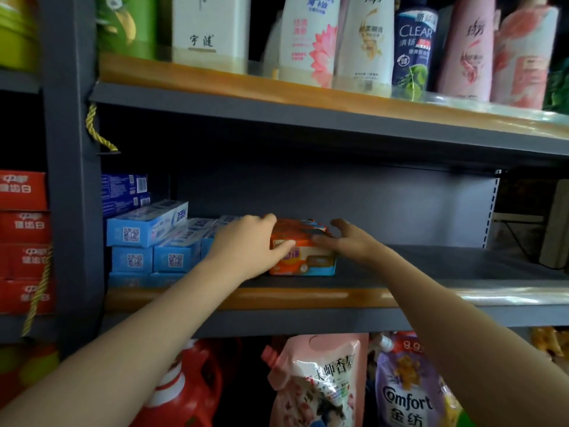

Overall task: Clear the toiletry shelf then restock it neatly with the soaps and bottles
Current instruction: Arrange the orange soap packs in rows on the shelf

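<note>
Far left of frame: red cartons (23,241) stacked behind the grey upright (72,180), outside the working bay. Left part of the middle shelf (462,266): blue toothpaste boxes (147,223) piled in rows against the upright, probably packed tight to leave the rest of the board free. Centre of frame: left hand (246,245) laid over the near left corner of the orange soap pack (303,257), fingers curled round its top edge and thumb on the front face, likely steadying it against the blue boxes just beside. Soap pack flat on the shelf, well back from the wooden lip (308,295). Right of centre: right hand (348,240) against the pack's right end, fingers spread and fairly straight, thumb across the top front edge, seemingly squaring or nudging rather than gripping. Right half of the shelf: bare board up to the perforated bracket (489,211), plenty of room for sliding rightward. Upper frame: bottles (363,41) on the shelf above; low headroom for lifting anything tall.
</note>
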Available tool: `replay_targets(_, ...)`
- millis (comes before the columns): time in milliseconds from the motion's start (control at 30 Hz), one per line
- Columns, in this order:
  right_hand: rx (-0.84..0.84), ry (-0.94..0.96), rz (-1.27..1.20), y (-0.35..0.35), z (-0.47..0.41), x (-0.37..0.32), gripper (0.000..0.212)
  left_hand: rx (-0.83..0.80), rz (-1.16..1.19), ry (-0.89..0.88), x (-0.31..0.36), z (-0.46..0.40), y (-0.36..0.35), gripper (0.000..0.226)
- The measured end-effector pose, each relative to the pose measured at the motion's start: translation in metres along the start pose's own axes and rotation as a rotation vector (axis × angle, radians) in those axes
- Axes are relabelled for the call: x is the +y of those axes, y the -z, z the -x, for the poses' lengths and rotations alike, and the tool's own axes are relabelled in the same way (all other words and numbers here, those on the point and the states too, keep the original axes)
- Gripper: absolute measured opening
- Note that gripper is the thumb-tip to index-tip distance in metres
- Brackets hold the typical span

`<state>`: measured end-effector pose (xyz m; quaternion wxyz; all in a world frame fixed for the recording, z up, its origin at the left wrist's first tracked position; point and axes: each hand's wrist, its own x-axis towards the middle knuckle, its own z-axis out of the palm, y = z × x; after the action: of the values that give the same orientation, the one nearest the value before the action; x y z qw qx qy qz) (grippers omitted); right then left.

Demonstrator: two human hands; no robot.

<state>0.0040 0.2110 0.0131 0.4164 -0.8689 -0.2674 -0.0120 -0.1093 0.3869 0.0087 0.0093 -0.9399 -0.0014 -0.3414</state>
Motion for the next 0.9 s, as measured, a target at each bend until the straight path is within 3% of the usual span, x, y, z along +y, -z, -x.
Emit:
replay_targets(100, 0.011, -0.059, -0.17, 0.004, -0.007, 0.0, 0.065, 0.092, 0.01, -0.216, -0.008, 0.033, 0.004, 0.045)
replay_targets(233, -0.09, -0.147, -0.25, -0.007, -0.022, -0.004, 0.041, 0.148, -0.055, -0.279, -0.016, 0.044, -0.008, 0.05)
replay_targets(333, -0.062, -0.165, -0.201, -0.013, -0.031, -0.002, 0.014, 0.228, -0.036, -0.303, -0.017, 0.04, -0.018, 0.048)
replay_targets(633, -0.033, -0.15, -0.223, -0.013, -0.026, 0.0, 0.022, 0.345, -0.02, -0.324, -0.017, 0.043, -0.02, 0.043)
replay_targets(733, 0.171, -0.023, -0.048, -0.009, -0.019, -0.002, 0.039, 0.334, 0.011, -0.338, -0.018, 0.043, -0.019, 0.045)
replay_targets(833, 0.453, 0.21, 0.126, 0.003, 0.008, -0.009, 0.029, 0.324, -0.007, -0.335, -0.017, 0.045, -0.019, 0.045)
replay_targets(900, 0.524, 0.391, 0.194, 0.008, 0.045, -0.012, 0.021, 0.342, -0.037, -0.357, -0.017, 0.046, -0.019, 0.042)
